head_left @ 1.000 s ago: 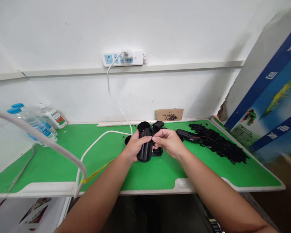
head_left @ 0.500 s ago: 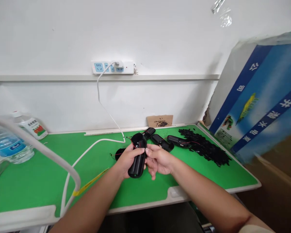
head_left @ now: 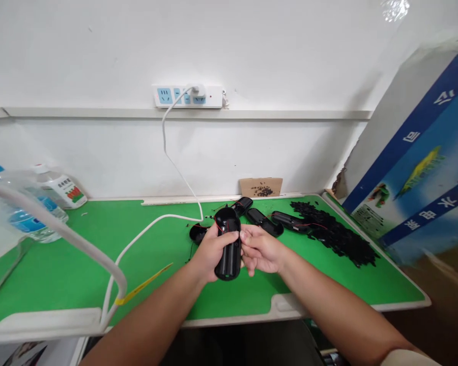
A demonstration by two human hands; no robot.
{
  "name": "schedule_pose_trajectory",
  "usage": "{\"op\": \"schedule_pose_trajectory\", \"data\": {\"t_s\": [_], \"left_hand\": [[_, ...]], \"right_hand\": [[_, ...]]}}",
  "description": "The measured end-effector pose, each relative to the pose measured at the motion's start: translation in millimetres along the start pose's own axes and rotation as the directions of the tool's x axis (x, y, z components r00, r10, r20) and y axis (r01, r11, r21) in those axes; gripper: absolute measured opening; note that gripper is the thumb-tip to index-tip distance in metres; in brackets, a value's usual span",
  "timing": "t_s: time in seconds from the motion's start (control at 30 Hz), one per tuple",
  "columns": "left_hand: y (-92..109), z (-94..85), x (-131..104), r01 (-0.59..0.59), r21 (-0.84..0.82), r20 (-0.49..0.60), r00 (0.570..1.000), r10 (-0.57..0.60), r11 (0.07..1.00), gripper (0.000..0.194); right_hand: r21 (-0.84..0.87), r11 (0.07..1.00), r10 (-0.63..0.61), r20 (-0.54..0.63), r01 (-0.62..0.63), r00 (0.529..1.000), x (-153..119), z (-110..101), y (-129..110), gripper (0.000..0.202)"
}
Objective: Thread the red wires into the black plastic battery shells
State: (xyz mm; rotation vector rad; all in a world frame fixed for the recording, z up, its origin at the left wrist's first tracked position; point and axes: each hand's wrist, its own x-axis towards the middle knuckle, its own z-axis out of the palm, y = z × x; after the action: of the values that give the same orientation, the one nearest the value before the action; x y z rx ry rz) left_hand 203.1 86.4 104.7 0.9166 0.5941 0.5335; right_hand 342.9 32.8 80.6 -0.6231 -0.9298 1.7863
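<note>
My left hand (head_left: 212, 252) is closed round a black plastic housing (head_left: 229, 259), an oblong shell with a rounded hollow upper end and thin red wire inside. The thumb lies across its front face. At the shell's right edge, my right hand (head_left: 260, 248) has thumb and index finger pinched together; whatever they pinch is too small or hidden to name. Behind the hands lie similar black housings with red wires, among them one (head_left: 265, 222) at centre right and one (head_left: 197, 233) partly hidden by my left hand.
A heap of small black plastic pieces (head_left: 336, 234) spreads over the green table (head_left: 137, 284) at right. Cardboard with tiny dark bits (head_left: 261, 188) leans at the wall. Bottles (head_left: 63, 188) stand left; a white cable (head_left: 164, 217) runs to a power strip (head_left: 189, 96). A printed box (head_left: 412, 152) stands right.
The camera view has shifted, so the scene sits further right in the picture. Both hands keep their hold at the housing; the right hand's lower fingers have curled in somewhat.
</note>
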Motion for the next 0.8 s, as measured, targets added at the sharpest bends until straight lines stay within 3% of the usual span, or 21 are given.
{"op": "schedule_pose_trajectory", "data": {"t_s": [0.17,0.3,0.53,0.8], "left_hand": [[-1,-3.0,7,-0.100,-0.070,-0.017,0.995,0.099,0.993,0.042],[-1,-3.6,4,-0.135,-0.107,-0.038,0.991,0.131,0.985,0.043],[-3,-6.5,1,-0.176,-0.062,0.071,0.981,0.180,0.982,0.058],[-6,-8.3,2,-0.128,-0.038,0.128,0.983,0.132,0.991,0.062]], "right_hand": [[0.026,0.992,-0.119,-0.088,0.122,0.989,8,5,-4,0.028],[0.027,0.990,-0.138,-0.103,0.141,0.985,9,10,-3,0.027],[-0.053,0.983,-0.180,-0.075,0.177,0.981,3,16,-3,0.037],[-0.005,0.985,-0.167,-0.217,0.170,0.962,5,15,4,0.031]]}}
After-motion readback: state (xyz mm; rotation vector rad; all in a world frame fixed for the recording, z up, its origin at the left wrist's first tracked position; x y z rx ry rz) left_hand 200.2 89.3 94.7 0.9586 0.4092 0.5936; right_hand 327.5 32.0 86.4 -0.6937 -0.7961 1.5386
